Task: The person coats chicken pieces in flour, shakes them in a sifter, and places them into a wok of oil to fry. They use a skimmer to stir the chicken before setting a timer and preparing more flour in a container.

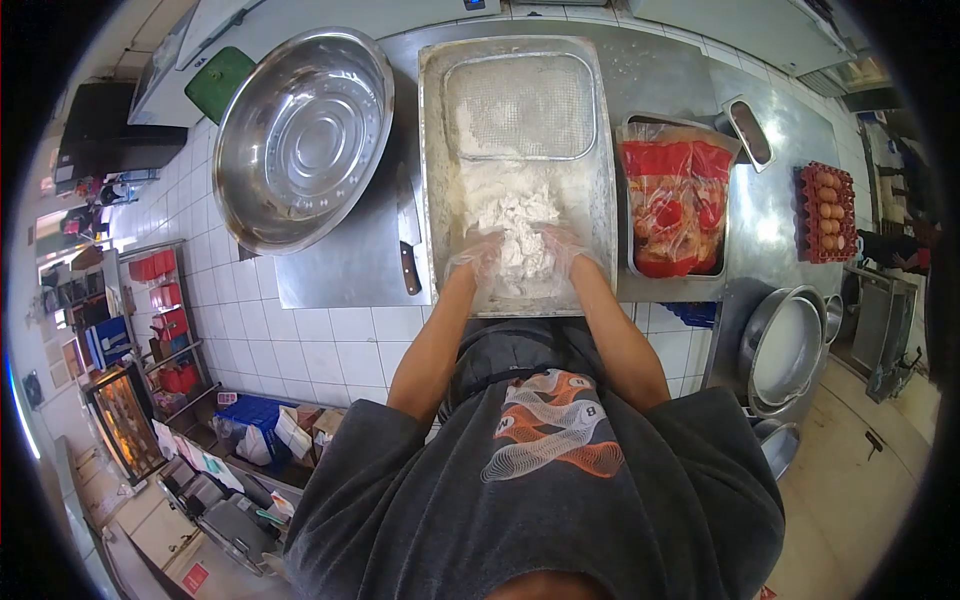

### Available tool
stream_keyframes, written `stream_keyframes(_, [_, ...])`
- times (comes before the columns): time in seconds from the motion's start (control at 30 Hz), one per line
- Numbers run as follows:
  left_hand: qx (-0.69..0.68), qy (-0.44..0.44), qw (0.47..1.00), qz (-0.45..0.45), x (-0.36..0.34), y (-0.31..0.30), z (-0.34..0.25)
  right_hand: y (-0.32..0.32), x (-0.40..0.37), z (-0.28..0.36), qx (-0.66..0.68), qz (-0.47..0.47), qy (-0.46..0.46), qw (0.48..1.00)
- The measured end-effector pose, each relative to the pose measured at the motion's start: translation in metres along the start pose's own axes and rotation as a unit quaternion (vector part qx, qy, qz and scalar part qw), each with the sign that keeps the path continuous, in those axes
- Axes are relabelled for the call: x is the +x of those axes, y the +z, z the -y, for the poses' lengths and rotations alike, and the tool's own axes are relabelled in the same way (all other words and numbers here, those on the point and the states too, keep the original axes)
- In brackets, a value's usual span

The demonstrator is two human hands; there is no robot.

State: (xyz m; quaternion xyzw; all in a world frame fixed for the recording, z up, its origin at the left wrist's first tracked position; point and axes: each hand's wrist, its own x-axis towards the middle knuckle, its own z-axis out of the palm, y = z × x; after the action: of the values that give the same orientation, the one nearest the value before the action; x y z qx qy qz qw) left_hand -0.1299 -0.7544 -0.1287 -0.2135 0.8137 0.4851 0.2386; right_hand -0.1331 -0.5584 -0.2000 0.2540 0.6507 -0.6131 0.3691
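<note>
My two hands, in clear plastic gloves, are in a long metal tray [432, 200] of white flour [484, 183]. A heap of flour-coated pieces [522, 232] lies between them; what is under the coating cannot be made out. My left hand [478, 256] rests against the heap's left side, fingers stretched inward and dusted with flour. At the right side, my right hand [570, 250] touches the same heap, its fingers loosely extended and partly covered. A rectangular wire-mesh basket [530, 100] sits at the tray's far end, with flour on its mesh.
Left of the tray lie a knife [409, 235] and a large steel basin [310, 140]. To the right, a metal pan [632, 240] holds bagged red and orange food [675, 200]. Farther right are a small metal container [750, 130], egg trays [826, 213] and a pot [785, 350].
</note>
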Motion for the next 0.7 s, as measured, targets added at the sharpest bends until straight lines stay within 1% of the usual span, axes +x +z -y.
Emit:
stream_keyframes(0.03, [0.023,0.031,0.999,-0.024,-0.003,-0.002,-0.002,-0.005,-0.026,0.02,-0.06,-0.032,-0.018,0.998])
stream_keyframes(0.07, [0.044,0.062,0.996,-0.051,-0.003,-0.003,-0.003,-0.005,-0.048,0.042,-0.111,-0.067,-0.011,0.992])
stream_keyframes(0.13, [0.103,0.062,0.992,-0.046,0.007,-0.002,0.005,0.004,-0.083,0.069,-0.211,-0.133,0.009,0.968])
stream_keyframes(0.23, [0.21,0.078,0.974,-0.045,0.009,0.0,0.0,-0.004,-0.035,0.005,-0.296,-0.113,-0.025,0.948])
stream_keyframes(0.27, [0.249,0.085,0.964,-0.046,0.007,-0.001,-0.007,-0.013,-0.037,0.003,-0.37,-0.061,-0.107,0.921])
stream_keyframes(0.3, [0.24,0.103,0.965,0.021,0.0,-0.008,-0.015,-0.02,-0.042,-0.003,-0.438,-0.007,-0.186,0.879])
stream_keyframes(0.37, [0.222,0.134,0.953,0.158,-0.021,-0.032,-0.036,-0.021,-0.049,-0.006,-0.45,0.037,-0.258,0.854])
stream_keyframes(0.47, [0.183,0.176,0.96,0.117,-0.052,-0.054,-0.064,-0.023,-0.08,0.033,-0.299,-0.004,-0.244,0.922])
stream_keyframes(0.53, [0.177,0.115,0.976,0.051,-0.046,-0.055,-0.066,-0.021,-0.102,0.068,-0.193,-0.032,-0.232,0.953])
stream_keyframes(0.57, [0.172,0.085,0.981,0.018,-0.041,-0.054,-0.069,-0.015,-0.109,0.089,-0.235,-0.085,-0.194,0.948])
stream_keyframes(0.6, [0.208,0.067,0.975,-0.025,-0.019,-0.04,-0.053,-0.006,-0.113,0.113,-0.276,-0.137,-0.155,0.939])
stream_keyframes(0.63, [0.243,0.048,0.966,-0.068,0.016,-0.014,-0.023,0.002,-0.11,0.128,-0.316,-0.189,-0.115,0.923])
stream_keyframes(0.67, [0.278,0.032,0.954,-0.112,0.037,0.002,-0.008,0.007,-0.096,0.127,-0.302,-0.202,-0.087,0.928])
stream_keyframes(0.7, [0.241,0.04,0.966,-0.088,0.04,0.005,-0.013,0.012,-0.068,0.115,-0.287,-0.215,-0.06,0.932])
